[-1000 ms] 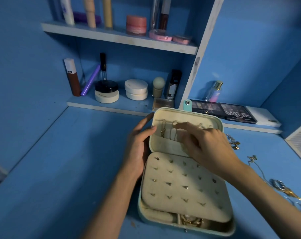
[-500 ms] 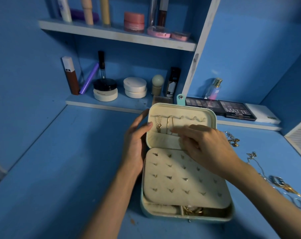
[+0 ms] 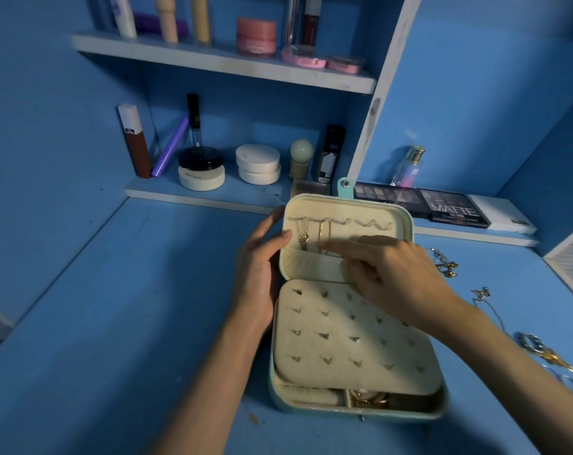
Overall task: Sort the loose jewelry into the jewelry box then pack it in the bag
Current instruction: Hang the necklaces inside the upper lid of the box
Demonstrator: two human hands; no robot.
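Inside the lid [image 3: 370, 209] — right fingertips [image 3: 328, 247], perhaps on a chain [image 3: 324, 230].

Jewelry box [image 3: 357, 418]: teal shell, cream lining, open on blue desk [image 3: 114, 323]. Lid [image 3: 370, 208] upright at far side, snap tab [image 3: 345, 184] at top edge. Two gold chains [image 3: 303, 236] hang from left lid hooks. Earring panel [image 3: 354, 349] covers base, rows of small metallic points. Front compartment holds gold pieces [image 3: 369, 398]. Loose jewelry right of box: silver-gold cluster [image 3: 444, 264] near lid, pendant necklace [image 3: 482, 294], rings [image 3: 531, 344] farther right.
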